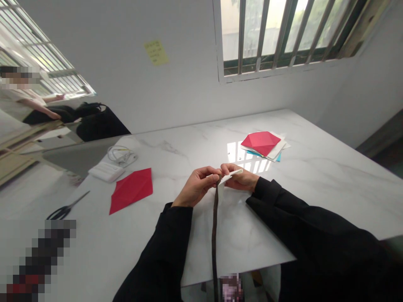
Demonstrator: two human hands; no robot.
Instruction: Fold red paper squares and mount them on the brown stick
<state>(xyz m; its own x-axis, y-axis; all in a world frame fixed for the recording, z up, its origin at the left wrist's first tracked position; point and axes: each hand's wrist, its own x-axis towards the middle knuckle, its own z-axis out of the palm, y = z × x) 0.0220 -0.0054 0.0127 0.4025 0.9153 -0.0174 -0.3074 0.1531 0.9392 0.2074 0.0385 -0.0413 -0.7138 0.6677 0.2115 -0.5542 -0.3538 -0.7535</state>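
Note:
Above the middle of the table, both my hands meet at a small folded piece of white paper (pixel 233 174). My left hand (pixel 199 183) pinches its left end between thumb and fingers. From the other side, my right hand (pixel 241 180) grips the paper, its fingers partly hidden behind it. A long dark brown cord (pixel 214 235) runs from my left fingertips down past the table's front edge; whether those fingers hold it or it only hangs in front, I cannot tell. Left of my hands lies a creased red sheet of paper (pixel 132 190), flat on the table.
A stack topped by red folded paper (pixel 260 143) lies at the back right of the marbled table (pixel 179 155). Scissors (pixel 67 206) and a white box (pixel 106 171) with a coiled cable (pixel 121 156) are at left. Another person (pixel 28 98) sits beyond.

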